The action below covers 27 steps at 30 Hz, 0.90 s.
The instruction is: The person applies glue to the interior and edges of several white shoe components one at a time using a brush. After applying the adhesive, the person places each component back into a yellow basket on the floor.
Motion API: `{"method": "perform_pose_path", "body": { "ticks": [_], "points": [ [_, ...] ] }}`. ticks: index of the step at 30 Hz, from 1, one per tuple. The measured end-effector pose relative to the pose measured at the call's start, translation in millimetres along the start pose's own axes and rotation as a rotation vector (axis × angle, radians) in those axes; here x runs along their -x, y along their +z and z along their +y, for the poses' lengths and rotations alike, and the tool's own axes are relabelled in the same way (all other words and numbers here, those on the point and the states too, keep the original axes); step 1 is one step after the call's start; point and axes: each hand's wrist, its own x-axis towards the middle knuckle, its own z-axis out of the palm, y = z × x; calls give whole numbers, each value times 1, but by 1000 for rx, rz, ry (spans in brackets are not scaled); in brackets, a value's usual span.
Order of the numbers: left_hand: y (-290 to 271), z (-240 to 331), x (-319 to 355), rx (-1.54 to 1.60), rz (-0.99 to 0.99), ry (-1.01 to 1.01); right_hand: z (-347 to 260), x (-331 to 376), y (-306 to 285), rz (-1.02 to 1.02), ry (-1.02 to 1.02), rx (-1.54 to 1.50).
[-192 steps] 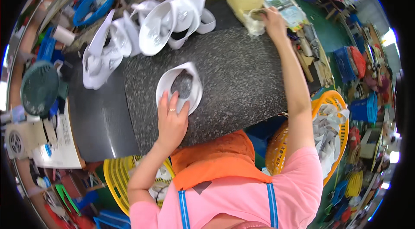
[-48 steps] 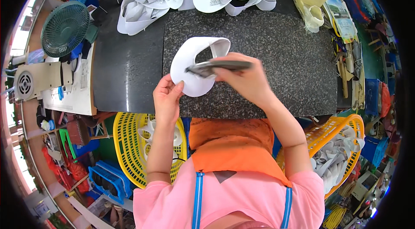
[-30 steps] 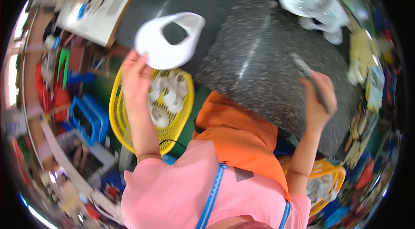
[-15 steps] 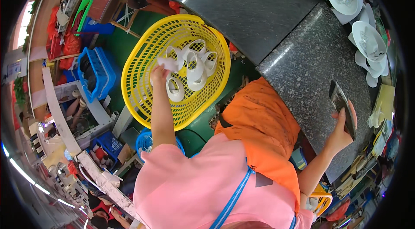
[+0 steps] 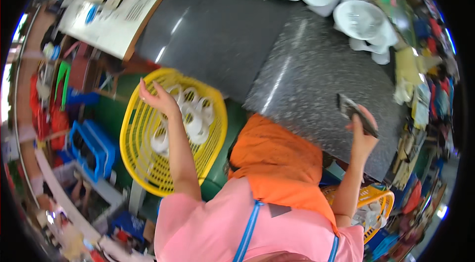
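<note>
The dark, flat, oblong brush (image 5: 353, 109) seemed light, best gripped mid-handle as my right hand (image 5: 365, 137) did, my left hand (image 5: 158, 98) spread empty.

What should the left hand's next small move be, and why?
Perhaps swing the left hand from the yellow slotted plastic basket to the grey speckled slab: the hand holds nothing, curved white pieces lie in the basket, and the right hand has a dark flat tool over the slab.
</note>
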Motion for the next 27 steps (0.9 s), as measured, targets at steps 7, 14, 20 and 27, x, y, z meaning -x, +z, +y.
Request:
{"method": "perform_pose_path", "body": {
  "ticks": [7, 14, 20, 27],
  "points": [
    [130, 187, -34, 269, -828, 864, -13, 2, 3, -159, -213, -58],
    [181, 278, -22, -76, -971, 1031, -9, -7, -17, -117, -115, -120],
    [120, 224, -37, -363, -1001, 930, 15, -14, -42, -62, -12, -183],
    [23, 219, -35, 170, -871, 1237, -7, -37, -40, -132, 33, -244]
  ]
}}
